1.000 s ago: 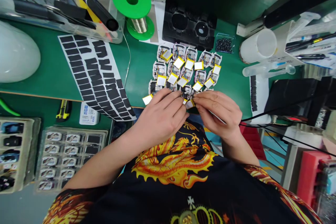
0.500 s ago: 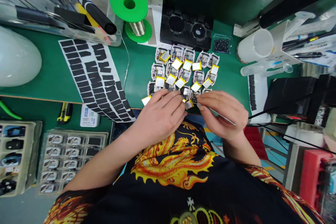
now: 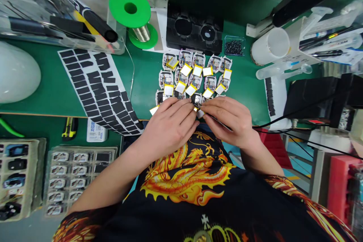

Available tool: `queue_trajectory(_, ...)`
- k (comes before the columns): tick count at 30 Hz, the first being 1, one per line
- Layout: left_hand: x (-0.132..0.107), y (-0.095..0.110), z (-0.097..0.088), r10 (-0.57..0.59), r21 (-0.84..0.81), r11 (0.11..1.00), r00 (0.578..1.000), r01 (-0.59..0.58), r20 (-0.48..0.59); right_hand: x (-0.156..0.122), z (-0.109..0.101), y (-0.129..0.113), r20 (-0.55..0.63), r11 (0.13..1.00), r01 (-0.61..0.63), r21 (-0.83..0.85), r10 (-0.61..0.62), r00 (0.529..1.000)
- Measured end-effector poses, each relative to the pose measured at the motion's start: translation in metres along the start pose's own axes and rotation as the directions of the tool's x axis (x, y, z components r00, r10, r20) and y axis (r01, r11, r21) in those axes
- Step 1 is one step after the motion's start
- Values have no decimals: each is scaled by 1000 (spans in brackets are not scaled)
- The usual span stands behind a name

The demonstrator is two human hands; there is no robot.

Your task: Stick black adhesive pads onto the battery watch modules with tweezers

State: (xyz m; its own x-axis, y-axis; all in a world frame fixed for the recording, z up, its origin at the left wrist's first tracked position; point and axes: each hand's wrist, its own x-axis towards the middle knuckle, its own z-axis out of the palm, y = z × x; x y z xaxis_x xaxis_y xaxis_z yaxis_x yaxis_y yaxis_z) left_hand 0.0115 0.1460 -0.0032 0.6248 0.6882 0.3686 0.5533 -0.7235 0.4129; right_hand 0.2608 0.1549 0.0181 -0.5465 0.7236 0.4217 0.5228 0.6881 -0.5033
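Observation:
My left hand (image 3: 170, 126) and my right hand (image 3: 228, 119) meet at the front edge of the green bench. Between their fingertips sits a small black circuit module (image 3: 196, 100) with a yellow-edged battery tab (image 3: 200, 113) hanging under it. The left fingers curl round it from the left. The right fingers pinch a thin tool, probably tweezers (image 3: 219, 122), whose tip reaches the module. Just beyond the hands lies a cluster of several similar modules with white, yellow-edged batteries (image 3: 195, 73).
A sheet of black adhesive pads (image 3: 98, 89) lies at the left. A green solder spool (image 3: 133, 13), a black fixture (image 3: 194, 34) and a small tray of black screws (image 3: 234, 47) stand behind. A white cup (image 3: 269, 47) is at the right; trays of parts (image 3: 76, 172) sit lower left.
My right hand has moved back in toward the left hand, closing on the module again. The whole view has shifted slightly left and down.

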Motion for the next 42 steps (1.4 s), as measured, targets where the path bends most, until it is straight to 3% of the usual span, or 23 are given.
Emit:
queue_trajectory(15,5,1,-2,51,89,995,998,-48,-31,3,3,2,-69,997,-15,69,20,997)
queue_trajectory(23,11,3,1,56,185,980,996,-67,64,6,3,4,-117,996,-49,73,58,992)
queue_trajectory(34,17,9,-1,34,217,975,995,-54,97,7,-4,3,-141,998,-53,44,59,988)
queue_trajectory(39,18,9,-1,28,205,978,995,-47,95,15,-20,-10,-283,994,-80,73,98,954)
queue_trajectory(42,17,8,0,32,200,978,994,-52,106,21,-24,-13,-354,998,-59,9,58,933)
